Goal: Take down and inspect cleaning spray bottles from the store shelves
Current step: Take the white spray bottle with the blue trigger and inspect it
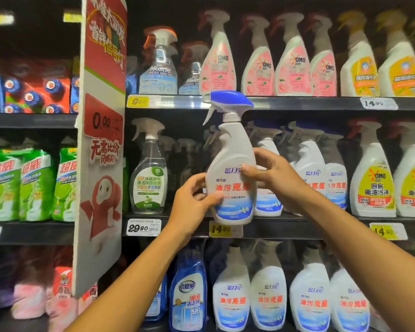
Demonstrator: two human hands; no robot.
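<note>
White spray bottle (231, 168), blue trigger head, held upright in front of middle shelf (285, 227). Left hand (192, 200) grips lower left side; right hand (271, 173) grips right side, thumb on label. Matching bottles (319, 173) shelved behind.

Top-shelf bottles (292, 63) blurred — small label print illegible

A smooth, matt white plastic spray bottle (231, 173) with a glossy printed label is showing at centre. At nine o'clock a clear plastic bottle (148, 168) is gleaming; beyond it, shiny green plastic pouches (22, 185) are glinting.
</note>
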